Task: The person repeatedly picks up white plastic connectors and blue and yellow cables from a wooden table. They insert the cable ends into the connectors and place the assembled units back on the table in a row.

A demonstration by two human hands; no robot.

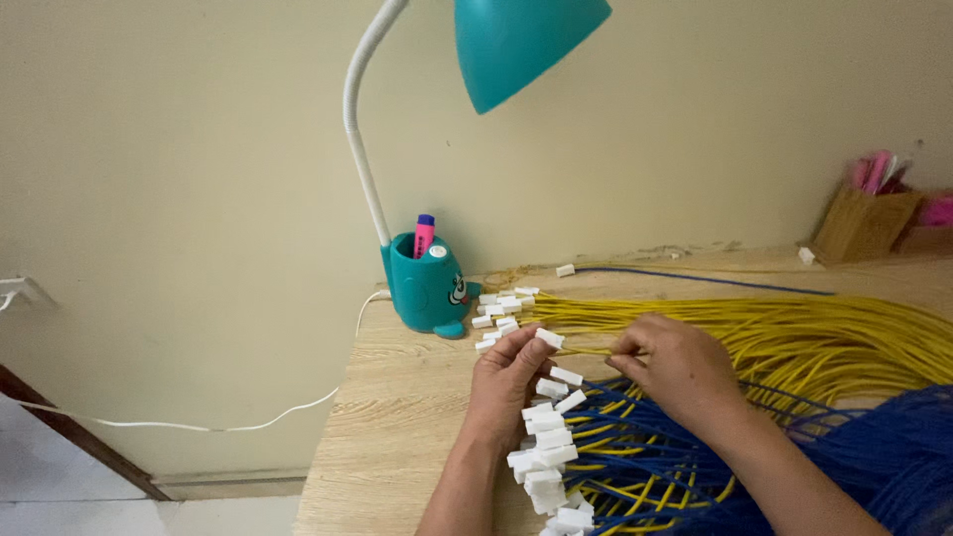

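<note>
A: What do the two hands do at this moment?

B: The left hand (511,382) holds a white connector (549,338) between thumb and fingertips, at the end of one yellow wire (586,349). The right hand (675,365) pinches the same wire a little further along, with its fingers pressed together on it. The wire runs straight between both hands.

A: And where does this wire lie?

B: It is just above the wooden worktop (407,407), in front of the big bundle of yellow wires (794,333), which spreads to the right. Under the hands there is a second bundle of blue wires (874,447), mixed with some yellow ones.

A: Are there more connectors?

B: Yes. One row of white connectors (549,447) lies beside the left wrist, and another group (501,310) lies further back, near the lamp.

A: Which lamp?

B: A teal desk lamp (427,283) with a white bent neck. Its base is a cup that holds a pink marker (424,234). A wooden holder (862,223) with pink things stands far to the right, by the wall.
</note>
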